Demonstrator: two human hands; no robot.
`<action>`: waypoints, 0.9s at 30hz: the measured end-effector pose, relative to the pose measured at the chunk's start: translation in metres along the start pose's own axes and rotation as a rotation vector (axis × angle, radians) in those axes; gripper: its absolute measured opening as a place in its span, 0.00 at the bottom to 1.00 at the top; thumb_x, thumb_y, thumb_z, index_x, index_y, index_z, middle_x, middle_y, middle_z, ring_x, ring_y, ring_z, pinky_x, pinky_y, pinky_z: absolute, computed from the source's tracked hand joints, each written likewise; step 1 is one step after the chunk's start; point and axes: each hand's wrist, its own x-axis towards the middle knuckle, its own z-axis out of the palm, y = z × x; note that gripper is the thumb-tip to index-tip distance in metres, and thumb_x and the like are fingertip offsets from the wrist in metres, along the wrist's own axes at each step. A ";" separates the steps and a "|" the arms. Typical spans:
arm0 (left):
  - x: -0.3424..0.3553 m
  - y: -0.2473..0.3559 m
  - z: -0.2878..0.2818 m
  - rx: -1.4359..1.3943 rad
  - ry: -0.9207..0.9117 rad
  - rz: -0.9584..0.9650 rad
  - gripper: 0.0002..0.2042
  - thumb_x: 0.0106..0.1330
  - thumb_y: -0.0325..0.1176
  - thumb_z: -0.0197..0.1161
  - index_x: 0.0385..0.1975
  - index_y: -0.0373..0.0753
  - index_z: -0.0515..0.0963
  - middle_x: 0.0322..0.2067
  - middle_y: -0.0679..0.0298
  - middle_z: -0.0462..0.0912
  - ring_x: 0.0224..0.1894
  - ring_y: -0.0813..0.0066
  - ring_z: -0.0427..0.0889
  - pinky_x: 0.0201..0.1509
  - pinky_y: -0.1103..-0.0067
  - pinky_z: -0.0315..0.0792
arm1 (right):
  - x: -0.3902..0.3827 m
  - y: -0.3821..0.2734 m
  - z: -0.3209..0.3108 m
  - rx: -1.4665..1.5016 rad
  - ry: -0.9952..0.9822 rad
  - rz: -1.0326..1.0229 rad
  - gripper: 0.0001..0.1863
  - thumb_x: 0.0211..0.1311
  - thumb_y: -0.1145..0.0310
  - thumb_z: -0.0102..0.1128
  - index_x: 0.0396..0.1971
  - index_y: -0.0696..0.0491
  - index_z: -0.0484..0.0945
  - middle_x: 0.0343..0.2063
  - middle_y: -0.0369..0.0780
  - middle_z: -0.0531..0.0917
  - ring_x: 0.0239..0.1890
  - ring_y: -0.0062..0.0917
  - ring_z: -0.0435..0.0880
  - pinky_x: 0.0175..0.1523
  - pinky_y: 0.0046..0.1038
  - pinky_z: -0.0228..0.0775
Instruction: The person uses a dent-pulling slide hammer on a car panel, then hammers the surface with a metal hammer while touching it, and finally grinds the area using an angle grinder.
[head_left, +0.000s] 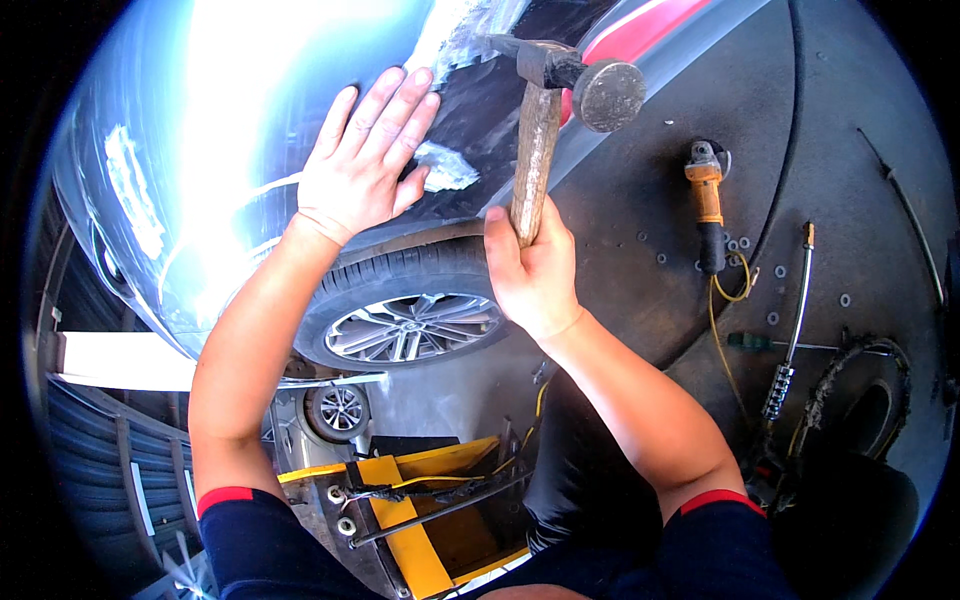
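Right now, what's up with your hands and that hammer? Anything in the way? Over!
Right hand gripping hammer by wooden handle. Left hand open, flat against car panel, left of hammer's head. Orange grinder on floor, clear of both hands.

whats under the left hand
Under the left hand is the car panel, with a pale patch showing beside the thumb. The surface directly beneath the hand is covered, so its condition can't be seen.

The hammer [538,130] is brown and grey, the car panel [478,112] patchy dark and white, the grinder [706,195] orange-and-black.
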 end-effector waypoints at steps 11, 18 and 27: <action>0.002 0.002 0.000 0.008 -0.021 0.009 0.35 0.65 0.51 0.55 0.73 0.44 0.67 0.76 0.60 0.61 0.80 0.60 0.56 0.82 0.58 0.39 | 0.019 -0.021 -0.010 0.008 -0.004 0.018 0.09 0.70 0.68 0.61 0.39 0.58 0.75 0.18 0.46 0.78 0.20 0.30 0.80 0.31 0.33 0.73; 0.002 0.001 -0.001 0.005 -0.038 0.016 0.36 0.63 0.51 0.57 0.72 0.43 0.67 0.77 0.59 0.61 0.80 0.58 0.55 0.83 0.58 0.38 | 0.023 -0.030 -0.009 0.061 0.015 -0.017 0.08 0.69 0.70 0.62 0.39 0.58 0.74 0.19 0.48 0.78 0.21 0.33 0.82 0.31 0.34 0.73; 0.125 0.018 -0.030 0.208 -0.154 0.201 0.42 0.65 0.53 0.57 0.77 0.41 0.57 0.79 0.64 0.55 0.80 0.71 0.51 0.83 0.69 0.42 | 0.014 -0.015 -0.056 0.348 0.126 -0.003 0.07 0.74 0.71 0.59 0.37 0.54 0.70 0.21 0.32 0.73 0.20 0.12 0.69 0.24 0.20 0.64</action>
